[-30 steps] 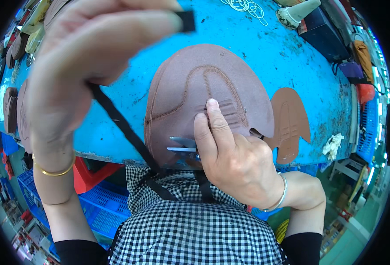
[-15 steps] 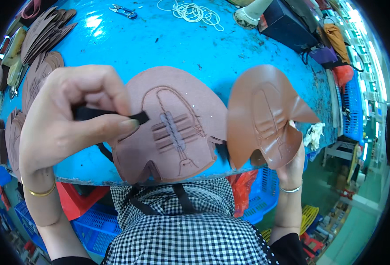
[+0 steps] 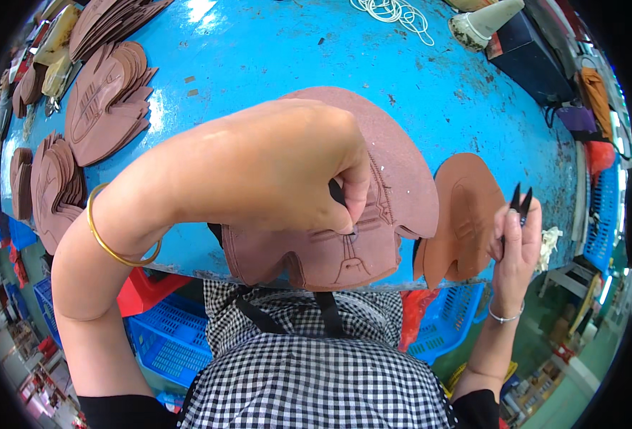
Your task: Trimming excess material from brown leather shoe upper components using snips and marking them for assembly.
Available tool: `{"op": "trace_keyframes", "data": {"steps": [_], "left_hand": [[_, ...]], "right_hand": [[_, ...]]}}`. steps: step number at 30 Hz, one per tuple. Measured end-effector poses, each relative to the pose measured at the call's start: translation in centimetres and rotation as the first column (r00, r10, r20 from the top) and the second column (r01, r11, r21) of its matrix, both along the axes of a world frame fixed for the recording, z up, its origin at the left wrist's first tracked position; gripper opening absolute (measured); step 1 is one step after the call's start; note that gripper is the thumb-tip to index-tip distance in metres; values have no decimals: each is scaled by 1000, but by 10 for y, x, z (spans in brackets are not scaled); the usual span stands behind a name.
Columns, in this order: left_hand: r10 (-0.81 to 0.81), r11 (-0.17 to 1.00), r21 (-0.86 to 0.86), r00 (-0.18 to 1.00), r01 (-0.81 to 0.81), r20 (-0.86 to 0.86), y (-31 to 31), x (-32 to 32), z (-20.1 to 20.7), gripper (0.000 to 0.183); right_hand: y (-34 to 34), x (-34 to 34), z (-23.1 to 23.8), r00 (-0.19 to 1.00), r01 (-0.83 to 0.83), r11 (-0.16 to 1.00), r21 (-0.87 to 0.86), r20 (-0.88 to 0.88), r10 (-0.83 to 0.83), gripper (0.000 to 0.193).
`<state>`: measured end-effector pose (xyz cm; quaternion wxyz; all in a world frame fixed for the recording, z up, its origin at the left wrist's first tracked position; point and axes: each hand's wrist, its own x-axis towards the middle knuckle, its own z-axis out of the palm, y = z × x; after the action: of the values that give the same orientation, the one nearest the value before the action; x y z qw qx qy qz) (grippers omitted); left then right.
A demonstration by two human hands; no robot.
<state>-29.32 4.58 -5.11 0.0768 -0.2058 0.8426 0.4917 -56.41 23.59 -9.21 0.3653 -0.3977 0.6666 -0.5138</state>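
Note:
My left hand (image 3: pixel 294 168) reaches over a mauve-brown stitched leather piece (image 3: pixel 412 189), shaped like a shoe upper, that lies on the blue table. Its thumb and fingertips pinch a black strip (image 3: pixel 337 191) against the middle of the piece; most of the strip is hidden by the hand. My right hand (image 3: pixel 516 250), near the table's right front edge, is closed around small dark thread snips (image 3: pixel 520 201), their two pointed blades upward and apart. Between the two hands lies a smooth tan-brown piece (image 3: pixel 467 214) of similar shape.
Stacks of similar brown pieces (image 3: pixel 105 107) line the left of the blue table (image 3: pixel 237 57). At the back are a coil of white cord (image 3: pixel 398 11), a pale cone (image 3: pixel 486 23) and a dark box (image 3: pixel 530 57). A crumpled white scrap (image 3: pixel 549 243) sits by my right hand. Blue baskets (image 3: pixel 169 343) stand below.
My left hand has moved right with the black strip, down onto the mauve-brown piece. My right hand has let go of the tan piece, now on the table, and holds the snips.

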Motion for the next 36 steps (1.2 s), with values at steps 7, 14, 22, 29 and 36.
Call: {"op": "trace_keyframes", "data": {"steps": [7, 14, 22, 29, 36], "left_hand": [[16, 966, -253, 989, -53, -147, 9, 1, -16, 11], [-48, 817, -575, 987, -51, -156, -7, 8, -5, 20], [-44, 913, -407, 997, 15, -61, -12, 10, -2, 16], [-24, 923, -384, 999, 11, -30, -11, 14, -4, 15], [0, 949, -315, 1000, 5, 14, -11, 18, -2, 18]], "right_hand": [[-48, 34, 15, 721, -614, 789, -32, -431, 543, 11], [-72, 62, 18, 244, -807, 572, 147, -799, 550, 15], [-91, 62, 27, 198, -850, 498, 173, -770, 606, 12], [-88, 77, 28, 215, -702, 666, 252, -817, 535, 17], [-99, 78, 38, 337, -690, 663, 292, -681, 651, 24]]}}
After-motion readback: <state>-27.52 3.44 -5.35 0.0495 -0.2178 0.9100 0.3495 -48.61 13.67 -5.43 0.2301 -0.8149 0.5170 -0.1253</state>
